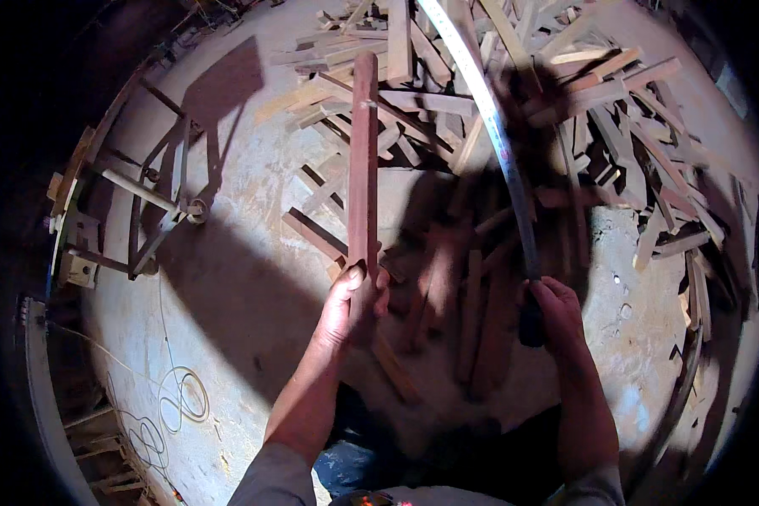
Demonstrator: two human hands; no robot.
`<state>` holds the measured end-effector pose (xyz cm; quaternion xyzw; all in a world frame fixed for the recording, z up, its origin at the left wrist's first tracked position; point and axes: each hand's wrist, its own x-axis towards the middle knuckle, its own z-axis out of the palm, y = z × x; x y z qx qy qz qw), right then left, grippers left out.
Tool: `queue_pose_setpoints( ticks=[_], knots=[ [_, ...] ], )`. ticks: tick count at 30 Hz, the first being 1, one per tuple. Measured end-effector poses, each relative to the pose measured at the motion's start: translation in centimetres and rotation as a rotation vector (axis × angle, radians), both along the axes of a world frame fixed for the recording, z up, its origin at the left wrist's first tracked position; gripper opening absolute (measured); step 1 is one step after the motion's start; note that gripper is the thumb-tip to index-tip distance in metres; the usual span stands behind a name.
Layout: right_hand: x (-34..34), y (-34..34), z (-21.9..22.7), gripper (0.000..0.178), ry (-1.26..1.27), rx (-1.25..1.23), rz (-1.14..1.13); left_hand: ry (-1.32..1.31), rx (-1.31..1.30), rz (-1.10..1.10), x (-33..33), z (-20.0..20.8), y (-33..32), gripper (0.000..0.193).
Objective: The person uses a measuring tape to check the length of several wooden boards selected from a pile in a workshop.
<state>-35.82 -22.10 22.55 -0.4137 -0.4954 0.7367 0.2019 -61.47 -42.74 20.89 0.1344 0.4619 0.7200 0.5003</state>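
Observation:
My left hand (346, 308) grips the near end of a long reddish-brown wooden strip (363, 160), which points straight away from me over the floor. My right hand (555, 312) holds the dark case of a tape measure (531, 325). Its pale blade (491, 118) runs out long and curves up toward the far edge of the view. The strip and the blade lie roughly side by side, apart. A heap of light wooden offcuts (582, 101) lies under and beyond both.
More wood pieces (481, 320) lie in shadow on the concrete floor (236, 287) between my hands. A metal-and-wood frame (156, 211) stands at the left, thin wire loops (173, 405) lie at lower left, and a curved dark strip (687, 379) runs along the right.

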Motion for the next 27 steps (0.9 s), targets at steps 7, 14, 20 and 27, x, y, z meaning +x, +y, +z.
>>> queue_pose_setpoints(
  ticks=[7, 14, 20, 27],
  knots=[
    [0.2, 0.5, -1.1, 0.015, -0.041, 0.068, 0.097, -0.154, 0.152, -0.071, -0.6, 0.9, 0.7, 0.087],
    [0.3, 1.0, -1.5, 0.017, -0.131, 0.142, 0.145, -0.220, 0.067, -0.048, -0.1, 1.5, 1.3, 0.086],
    [0.2, 1.6, -2.0, 0.017, -0.117, 0.127, 0.156, -0.034, -0.041, 0.006, -0.1, 1.0, 1.4, 0.084],
    [-0.3, 1.7, -2.3, 0.019, -0.116, 0.130, 0.151, 0.336, -0.180, 0.117, -1.4, -1.6, 1.6, 0.059]
  ],
)
